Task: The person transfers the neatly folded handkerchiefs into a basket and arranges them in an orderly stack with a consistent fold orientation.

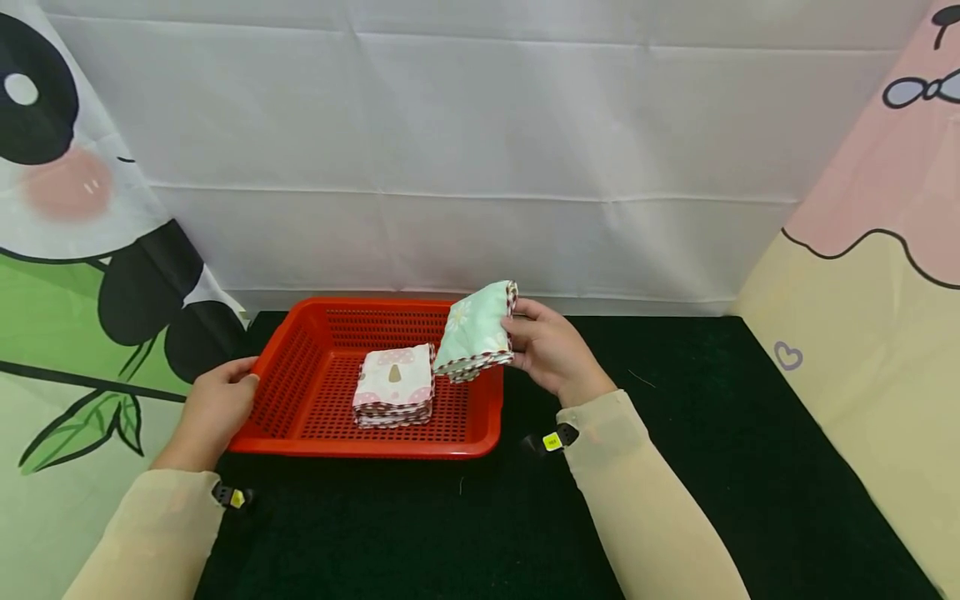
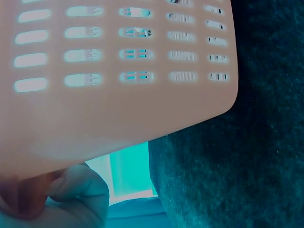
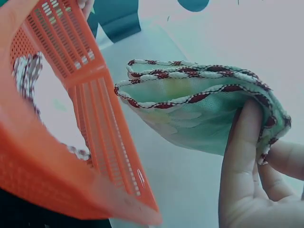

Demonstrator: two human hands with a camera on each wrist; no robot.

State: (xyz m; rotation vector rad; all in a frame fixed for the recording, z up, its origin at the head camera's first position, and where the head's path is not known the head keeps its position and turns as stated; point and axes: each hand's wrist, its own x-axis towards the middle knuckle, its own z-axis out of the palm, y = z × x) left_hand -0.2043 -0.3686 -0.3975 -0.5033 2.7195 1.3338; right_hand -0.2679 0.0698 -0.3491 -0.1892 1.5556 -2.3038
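My right hand (image 1: 551, 350) pinches a folded mint-green cloth (image 1: 474, 329) with a checked edge, held tilted over the right side of a red plastic basket (image 1: 318, 447). In the right wrist view, thumb and fingers close on one end of the green cloth (image 3: 190, 114), whose layers fan slightly apart. At the basket's left rim, my left hand (image 1: 217, 408) grips the edge, fingers partly hidden; the left wrist view shows its curled thumb by the basket wall (image 2: 118, 114). Inside the basket lies a folded white-and-pink cloth stack (image 1: 393, 387) with the same checked edging.
The basket stands on a dark green tabletop (image 1: 675, 467). Behind it hangs a creased white backdrop (image 1: 480, 150). Printed cartoon sheets stand at the left (image 1: 67, 317) and right (image 1: 870, 350).
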